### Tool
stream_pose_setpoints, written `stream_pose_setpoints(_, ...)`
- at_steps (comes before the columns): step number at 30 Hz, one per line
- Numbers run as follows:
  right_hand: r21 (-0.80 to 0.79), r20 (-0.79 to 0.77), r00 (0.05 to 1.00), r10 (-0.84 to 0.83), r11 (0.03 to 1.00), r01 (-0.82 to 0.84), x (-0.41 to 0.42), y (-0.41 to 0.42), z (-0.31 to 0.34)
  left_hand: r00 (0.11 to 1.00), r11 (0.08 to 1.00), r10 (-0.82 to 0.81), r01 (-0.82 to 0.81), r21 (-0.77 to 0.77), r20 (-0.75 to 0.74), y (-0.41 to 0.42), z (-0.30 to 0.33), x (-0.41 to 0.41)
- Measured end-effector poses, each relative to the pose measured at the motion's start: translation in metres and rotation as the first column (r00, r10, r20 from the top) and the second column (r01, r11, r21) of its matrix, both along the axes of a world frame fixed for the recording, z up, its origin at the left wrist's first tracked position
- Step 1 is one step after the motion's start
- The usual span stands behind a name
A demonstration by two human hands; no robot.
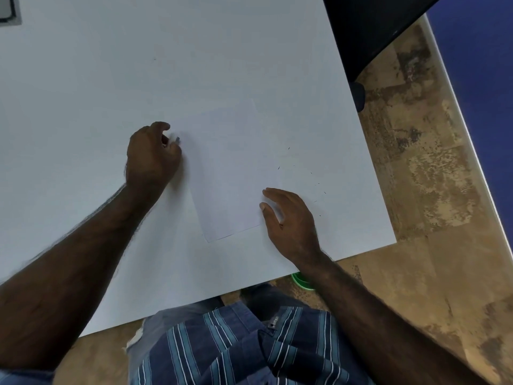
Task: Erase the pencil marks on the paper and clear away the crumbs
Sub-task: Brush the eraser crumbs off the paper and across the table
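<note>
A white sheet of paper (233, 168) lies on the white table (111, 79), tilted, with no clear pencil marks visible on it. My left hand (151, 155) rests at the paper's left edge with curled fingers, pinching a small grey-white eraser (177, 139). My right hand (288, 220) lies at the paper's lower right corner, fingers relaxed and spread, fingertips touching the sheet. Several dark eraser crumbs (311, 179) are scattered on the table just right of the paper.
The table's near edge runs just above my striped shirt (236, 343). A black chair (366, 31) stands at the far right corner. A green object (301, 282) shows below the table edge. A grey-framed item (9, 9) sits at the far left.
</note>
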State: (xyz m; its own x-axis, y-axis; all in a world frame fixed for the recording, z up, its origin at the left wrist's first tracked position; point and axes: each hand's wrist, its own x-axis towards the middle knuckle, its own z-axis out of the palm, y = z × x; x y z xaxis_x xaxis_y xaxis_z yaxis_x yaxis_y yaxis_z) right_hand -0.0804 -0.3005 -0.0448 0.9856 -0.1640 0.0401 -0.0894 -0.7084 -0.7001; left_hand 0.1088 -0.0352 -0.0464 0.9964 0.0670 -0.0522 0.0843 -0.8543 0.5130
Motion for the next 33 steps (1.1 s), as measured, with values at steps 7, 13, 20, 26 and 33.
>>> stream_pose_setpoints(7,0.518,-0.392,0.915,-0.097,0.799,0.306,0.024,0.011,0.029,0.876,0.86,-0.449,0.477,-0.183,0.175,-0.073,0.027,-0.071)
stream_pose_setpoints(13,0.619,-0.505,0.858,-0.093,0.654,0.435,0.034,-0.001,0.029,0.791,0.756,-0.604,0.608,-0.241,0.101,-0.099,0.015,-0.102)
stream_pose_setpoints(20,0.442,-0.459,0.843,-0.281,0.751,0.49,0.019,-0.032,0.019,0.798,0.801,-0.598,0.599,-0.02,-0.069,-0.081,-0.014,-0.099)
stream_pose_setpoints(26,0.12,-0.159,0.972,-0.172,0.974,0.192,0.001,-0.027,0.008,0.747,0.753,-0.647,0.658,0.028,-0.154,-0.077,-0.019,-0.103)
stream_pose_setpoints(33,-0.078,-0.081,0.994,0.075,0.994,-0.081,-0.005,-0.011,-0.001,0.74,0.755,-0.626,0.654,0.045,-0.244,-0.08,-0.014,-0.098)
